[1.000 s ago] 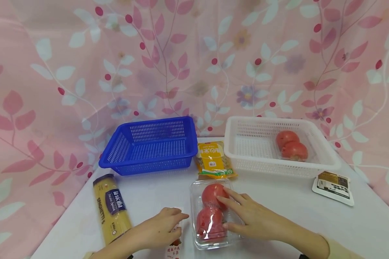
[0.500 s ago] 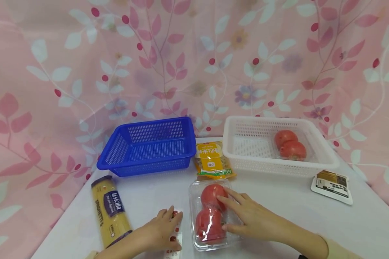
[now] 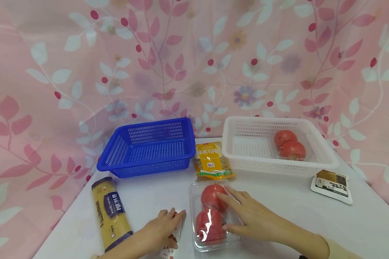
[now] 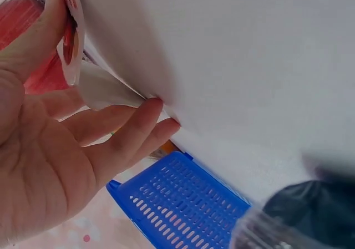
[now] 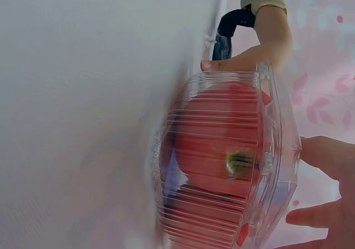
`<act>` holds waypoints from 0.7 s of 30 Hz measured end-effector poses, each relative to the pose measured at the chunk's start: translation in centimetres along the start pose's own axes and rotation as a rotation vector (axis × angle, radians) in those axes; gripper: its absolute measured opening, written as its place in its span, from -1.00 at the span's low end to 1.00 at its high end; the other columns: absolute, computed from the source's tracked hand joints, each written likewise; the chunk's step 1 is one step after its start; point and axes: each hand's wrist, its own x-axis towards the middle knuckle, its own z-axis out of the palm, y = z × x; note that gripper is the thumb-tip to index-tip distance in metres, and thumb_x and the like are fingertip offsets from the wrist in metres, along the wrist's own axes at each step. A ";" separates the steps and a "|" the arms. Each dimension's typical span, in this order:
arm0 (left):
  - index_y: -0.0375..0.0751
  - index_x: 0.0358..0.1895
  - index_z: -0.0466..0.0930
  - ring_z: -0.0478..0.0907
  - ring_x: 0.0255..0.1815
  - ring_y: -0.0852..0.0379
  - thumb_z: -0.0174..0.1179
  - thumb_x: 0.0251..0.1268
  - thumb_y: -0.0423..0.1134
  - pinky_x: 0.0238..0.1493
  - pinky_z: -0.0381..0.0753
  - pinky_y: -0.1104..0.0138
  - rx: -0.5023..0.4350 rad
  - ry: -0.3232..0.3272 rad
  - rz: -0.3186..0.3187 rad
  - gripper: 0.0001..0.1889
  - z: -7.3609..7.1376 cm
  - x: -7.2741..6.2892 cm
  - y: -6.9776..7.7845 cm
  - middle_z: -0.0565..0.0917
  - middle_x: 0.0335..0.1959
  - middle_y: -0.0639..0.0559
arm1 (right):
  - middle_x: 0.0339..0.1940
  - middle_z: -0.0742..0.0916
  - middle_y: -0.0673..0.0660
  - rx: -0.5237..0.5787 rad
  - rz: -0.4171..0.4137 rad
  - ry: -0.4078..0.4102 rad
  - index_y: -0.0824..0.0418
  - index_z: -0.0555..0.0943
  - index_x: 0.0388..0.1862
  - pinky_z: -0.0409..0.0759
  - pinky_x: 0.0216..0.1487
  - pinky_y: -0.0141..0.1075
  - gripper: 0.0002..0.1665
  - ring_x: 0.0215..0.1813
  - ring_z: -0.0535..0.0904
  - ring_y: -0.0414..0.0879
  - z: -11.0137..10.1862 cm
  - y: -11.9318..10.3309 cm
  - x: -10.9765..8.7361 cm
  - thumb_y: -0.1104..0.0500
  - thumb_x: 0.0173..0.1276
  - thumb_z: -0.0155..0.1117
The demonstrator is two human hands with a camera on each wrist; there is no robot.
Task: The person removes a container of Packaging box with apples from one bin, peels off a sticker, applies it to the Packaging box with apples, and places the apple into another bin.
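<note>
My left hand [image 3: 159,230] bends over a narrow white packet [image 3: 167,253] printed with red pictures, which lies on the white table. In the left wrist view the thumb presses one edge of the packet [image 4: 72,44] and the fingers reach round its other side, so it bows slightly between them. The right hand [image 3: 253,216] rests with spread fingers on a clear plastic box [image 3: 197,241] holding two red tomatoes [image 3: 210,223]. In the right wrist view the fingers lie against the lid of the box [image 5: 277,166], while the palm stays apart from it.
Spaghetti [image 3: 111,216] lies at the left. Behind stand a blue basket [image 3: 152,163] and a white basket [image 3: 275,163] with another tomato box. A yellow food bag [image 3: 211,162] sits between them. A flat white-edged pack [image 3: 332,187] lies at the right.
My left hand has come down onto the white packet and taken it between thumb and fingers. The packet has turned slightly. The right hand has stayed on the tomato box.
</note>
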 end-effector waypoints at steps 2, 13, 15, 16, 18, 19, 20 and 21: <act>-0.19 0.25 0.31 0.42 0.05 -0.20 0.41 -0.15 -0.12 -0.13 0.52 -0.01 -0.021 0.021 0.003 -0.22 0.0 0.0 -0.2 0.50 0.06 -0.26 | 0.43 0.19 0.15 -0.032 -0.032 0.035 -0.10 0.11 0.43 0.40 0.07 0.10 -0.08 0.28 0.26 0.11 0.0 0.0 0.0 -0.34 0.14 0.15; -0.15 -0.16 0.61 0.49 -0.49 0.28 0.39 -0.14 -0.33 -0.51 0.50 0.30 -0.082 0.168 -0.018 -0.65 -0.5 -0.2 -0.6 0.62 -0.48 0.15 | 0.45 0.15 0.11 -0.029 -0.050 0.081 -0.12 0.10 0.43 0.46 0.03 0.03 -0.04 0.25 0.30 0.05 -0.1 -0.1 -0.1 -0.24 0.10 0.29; -0.21 -0.18 0.62 0.53 -0.44 0.27 0.38 -0.13 -0.39 -0.45 0.55 0.31 -0.158 0.182 -0.004 -0.67 -0.6 -0.2 -0.8 0.65 -0.42 0.11 | 0.45 0.14 0.10 -0.024 -0.052 0.084 -0.11 0.11 0.42 0.47 0.03 0.02 -0.03 0.25 0.30 0.03 -0.2 -0.1 -0.2 -0.23 0.08 0.31; -0.24 -0.18 0.62 0.56 -0.41 0.25 0.37 -0.13 -0.42 -0.41 0.57 0.32 -0.197 0.187 0.004 -0.67 -0.6 -0.3 -0.9 0.67 -0.39 0.07 | 0.45 0.13 0.09 -0.023 -0.053 0.084 -0.11 0.11 0.42 0.47 0.03 0.01 -0.03 0.25 0.30 0.03 -0.2 -0.1 -0.2 -0.23 0.08 0.31; -0.31 -0.17 0.62 0.60 -0.36 0.22 0.36 -0.14 -0.47 -0.36 0.59 0.34 -0.267 0.197 0.018 -0.66 -0.6 -0.3 -1.0 0.68 -0.34 -0.01 | 0.45 0.13 0.09 -0.023 -0.061 0.087 -0.11 0.12 0.42 0.47 0.04 0.00 -0.03 0.24 0.31 0.01 -0.2 -0.1 -0.2 -0.21 0.07 0.33; -0.34 -0.15 0.61 0.61 -0.34 0.20 0.36 -0.13 -0.47 -0.33 0.60 0.35 -0.293 0.195 0.017 -0.65 -0.6 -0.3 -1.0 0.68 -0.30 -0.06 | 0.46 0.13 0.08 -0.024 -0.064 0.089 -0.11 0.13 0.42 0.47 0.04 -0.02 -0.03 0.23 0.31 0.00 -0.2 -0.2 -0.2 -0.21 0.06 0.34; -0.35 -0.15 0.61 0.60 -0.34 0.20 0.36 -0.13 -0.46 -0.33 0.60 0.36 -0.302 0.198 0.014 -0.65 -0.7 -0.3 -1.1 0.68 -0.30 -0.06 | 0.45 0.14 0.08 -0.026 -0.070 0.093 -0.11 0.13 0.41 0.48 0.03 -0.03 -0.03 0.22 0.32 0.00 -0.3 -0.2 -0.2 -0.20 0.06 0.34; -0.35 -0.14 0.61 0.60 -0.34 0.20 0.37 -0.13 -0.45 -0.33 0.59 0.36 -0.308 0.200 0.005 -0.65 -0.7 -0.3 -1.1 0.68 -0.29 -0.07 | 0.45 0.14 0.08 -0.029 -0.077 0.098 -0.10 0.14 0.41 0.48 0.03 -0.03 -0.03 0.22 0.32 0.00 -0.2 -0.2 -0.2 -0.20 0.06 0.35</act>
